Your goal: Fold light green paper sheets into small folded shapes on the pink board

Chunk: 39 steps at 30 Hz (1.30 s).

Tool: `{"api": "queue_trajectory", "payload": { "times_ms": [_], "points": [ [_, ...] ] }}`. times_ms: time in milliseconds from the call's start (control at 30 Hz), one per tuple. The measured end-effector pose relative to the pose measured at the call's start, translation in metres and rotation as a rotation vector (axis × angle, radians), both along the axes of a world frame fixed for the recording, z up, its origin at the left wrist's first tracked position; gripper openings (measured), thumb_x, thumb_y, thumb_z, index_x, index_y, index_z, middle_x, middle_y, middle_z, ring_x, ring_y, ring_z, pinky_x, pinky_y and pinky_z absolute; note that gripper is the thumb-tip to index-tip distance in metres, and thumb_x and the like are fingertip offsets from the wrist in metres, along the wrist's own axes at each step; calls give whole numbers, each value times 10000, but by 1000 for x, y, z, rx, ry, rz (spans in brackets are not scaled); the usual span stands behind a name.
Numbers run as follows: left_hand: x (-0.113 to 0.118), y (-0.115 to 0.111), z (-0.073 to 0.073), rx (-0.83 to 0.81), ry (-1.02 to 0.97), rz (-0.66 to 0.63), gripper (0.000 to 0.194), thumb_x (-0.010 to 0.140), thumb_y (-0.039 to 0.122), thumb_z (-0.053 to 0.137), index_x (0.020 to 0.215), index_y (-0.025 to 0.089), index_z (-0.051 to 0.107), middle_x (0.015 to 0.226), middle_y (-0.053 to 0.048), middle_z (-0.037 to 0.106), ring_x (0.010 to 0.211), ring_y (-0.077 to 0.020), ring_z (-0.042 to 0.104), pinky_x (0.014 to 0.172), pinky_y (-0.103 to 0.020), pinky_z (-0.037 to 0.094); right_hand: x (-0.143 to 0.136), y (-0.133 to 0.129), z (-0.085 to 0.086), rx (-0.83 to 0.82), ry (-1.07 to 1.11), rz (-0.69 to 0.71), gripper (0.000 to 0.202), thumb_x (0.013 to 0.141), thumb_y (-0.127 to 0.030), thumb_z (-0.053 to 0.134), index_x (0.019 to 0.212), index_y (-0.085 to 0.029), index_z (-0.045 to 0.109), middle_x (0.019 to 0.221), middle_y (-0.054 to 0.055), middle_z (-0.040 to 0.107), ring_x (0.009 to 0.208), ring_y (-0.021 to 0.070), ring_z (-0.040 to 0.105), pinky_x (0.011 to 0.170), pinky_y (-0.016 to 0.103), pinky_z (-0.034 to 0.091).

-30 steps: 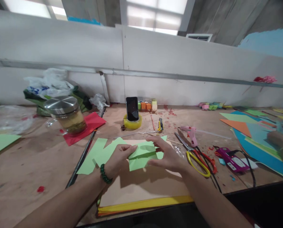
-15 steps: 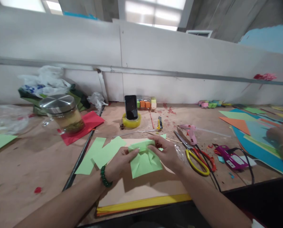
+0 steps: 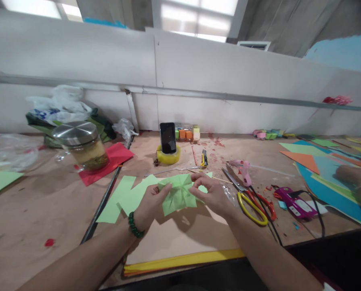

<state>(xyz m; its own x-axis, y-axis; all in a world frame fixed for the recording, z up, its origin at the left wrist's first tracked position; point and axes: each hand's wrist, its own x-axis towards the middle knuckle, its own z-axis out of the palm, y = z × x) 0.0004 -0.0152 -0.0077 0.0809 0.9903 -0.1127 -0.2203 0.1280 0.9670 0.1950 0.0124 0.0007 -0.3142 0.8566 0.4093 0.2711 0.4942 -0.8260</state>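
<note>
A creased light-green square of paper (image 3: 180,195) is held up over the stack of paper, its fold lines meeting near the middle. My left hand (image 3: 152,202) pinches its left side, thumb on the front. At the right edge, my right hand (image 3: 212,194) has thumb and fingertips pinched on the paper. Under and beside my left hand lie more light-green paper pieces (image 3: 115,202). Beneath both hands is a stack of paper (image 3: 180,242), pale peach on top with yellow below.
Right of my hands lie scissors (image 3: 251,208), a pink glue gun (image 3: 242,169) and a purple power strip (image 3: 295,202). A phone (image 3: 168,138), a utility knife (image 3: 204,158) and a glass tea jar (image 3: 85,151) stand or lie behind. Another person's hand (image 3: 351,176) rests over coloured sheets.
The green paper has been opened out from a folded-over top edge and now shows its crossing creases. Both hands have stayed near the same place, the paper lifted and tilted slightly.
</note>
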Motion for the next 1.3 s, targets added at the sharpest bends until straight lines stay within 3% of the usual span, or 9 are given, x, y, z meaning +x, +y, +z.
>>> {"api": "queue_trajectory", "payload": {
  "times_ms": [300, 567, 700, 767, 900, 1033, 1133, 1200, 1300],
  "points": [
    [0, -1, -2, 26, 10, -7, 466, 634, 568, 773, 769, 123, 750, 702, -57, 729, 632, -187, 638, 622, -275, 510, -7, -4, -3, 55, -33, -29, 146, 734, -257, 718, 634, -212, 623, 1041, 80, 643, 1102, 248, 558, 959, 395, 405],
    [-4, 7, -5, 38, 9, 49, 502, 616, 620, 752, 760, 140, 720, 678, -51, 714, 622, -185, 647, 648, -299, 540, 14, 5, 9, -226, 174, 102, 236, 720, -315, 721, 576, -187, 584, 998, 76, 671, 975, 233, 605, 881, 378, 417],
    [-7, 7, -4, 56, 60, 40, 509, 635, 638, 717, 744, 142, 694, 636, -41, 682, 585, -176, 629, 634, -312, 539, 33, 18, 14, -379, 113, 132, 294, 666, -344, 757, 534, -174, 556, 822, 51, 656, 797, 197, 596, 728, 326, 434],
    [-6, 4, -3, 78, 121, 7, 490, 665, 627, 692, 699, 138, 675, 595, -26, 645, 544, -154, 586, 584, -286, 511, 38, 22, 17, -411, 77, 116, 291, 671, -396, 758, 593, -173, 588, 785, 39, 651, 756, 183, 585, 705, 313, 430],
    [0, -4, -1, 156, 291, -96, 459, 675, 551, 693, 504, 145, 565, 463, 38, 473, 463, -83, 395, 457, -202, 349, 30, 16, 18, -474, 146, 92, 410, 745, -549, 678, 939, -189, 646, 933, 64, 684, 864, 196, 617, 770, 321, 444],
    [8, -13, 0, 217, 421, -210, 412, 710, 477, 655, 489, 150, 537, 455, 51, 425, 472, -76, 340, 451, -198, 292, 11, 5, 9, -694, 22, 289, 574, 680, -496, 754, 1128, -179, 587, 854, 40, 684, 727, 163, 603, 639, 267, 433],
    [9, -13, 1, 251, 476, -230, 386, 753, 469, 603, 534, 155, 556, 494, 34, 471, 494, -94, 381, 463, -205, 320, 3, 1, 5, -769, -75, 467, 541, 641, -401, 779, 1098, -162, 615, 750, -6, 651, 615, 129, 561, 577, 241, 423],
    [7, -10, 1, 264, 490, -206, 361, 782, 479, 567, 611, 162, 573, 552, 18, 511, 527, -112, 428, 482, -214, 357, 2, 1, 6, -745, -63, 497, 417, 644, -359, 760, 994, -158, 655, 771, -3, 652, 645, 137, 580, 603, 245, 452],
    [0, -5, 0, 393, 578, 11, 256, 796, 436, 574, 729, 190, 550, 679, 7, 556, 626, -144, 510, 582, -245, 444, 4, 1, 10, -683, -26, 414, 316, 656, -304, 728, 932, -158, 672, 807, 6, 663, 696, 154, 598, 628, 248, 475]
  ]
}}
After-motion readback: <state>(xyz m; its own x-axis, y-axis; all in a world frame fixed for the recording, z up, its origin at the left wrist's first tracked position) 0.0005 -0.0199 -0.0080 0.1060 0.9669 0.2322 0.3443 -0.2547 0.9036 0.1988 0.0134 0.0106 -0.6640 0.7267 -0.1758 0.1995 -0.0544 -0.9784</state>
